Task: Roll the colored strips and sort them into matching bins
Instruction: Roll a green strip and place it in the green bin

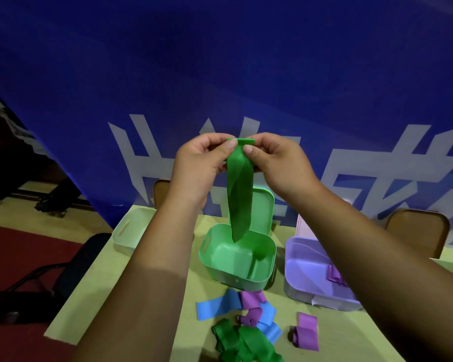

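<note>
Near table [351, 333]: loose strips [246, 327] unsorted | left hand [196, 165], right hand [277, 163]: pinching green strip [239, 194] top, unrolled, above empty green bin [212, 259] | purple bin [306, 273]: holds purple strip [334, 276].

It looks like an event hall or show booth rather than a home; a huge blue banner [220, 61] with large white characters hangs behind a small desk [97, 304]; red carpet [24, 257] covers part of the floor.
</note>
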